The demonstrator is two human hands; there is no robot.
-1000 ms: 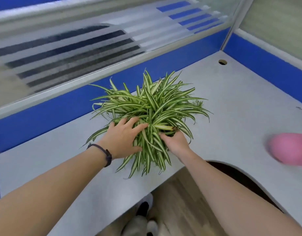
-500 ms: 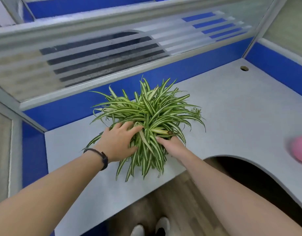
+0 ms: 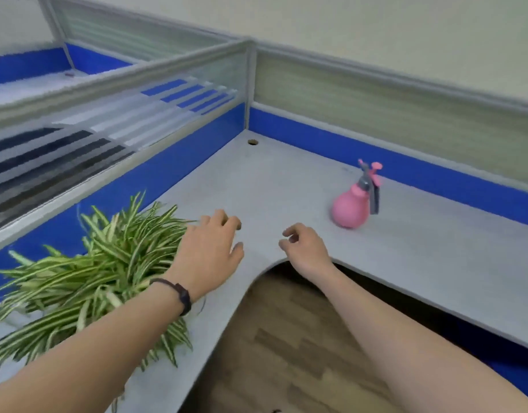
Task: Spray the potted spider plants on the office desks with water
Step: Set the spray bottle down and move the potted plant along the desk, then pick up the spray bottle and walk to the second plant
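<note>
Fingers of both hands hang loosely curled, holding nothing, near striped spider plant and bulbous pink sprayer.

A pale grey, matte, L-shaped worktop runs from the lower left of the frame to the right edge, with a curved cut-out along its near side at the lower centre. A small round cable hole sits in its far corner, upper centre. On it at the left stands a bushy spider plant with green-and-white striped leaves; its pot is hidden by foliage. At centre right stands a pink, bulb-shaped plastic spray bottle with a grey trigger, upright, well apart from the plant.
</note>
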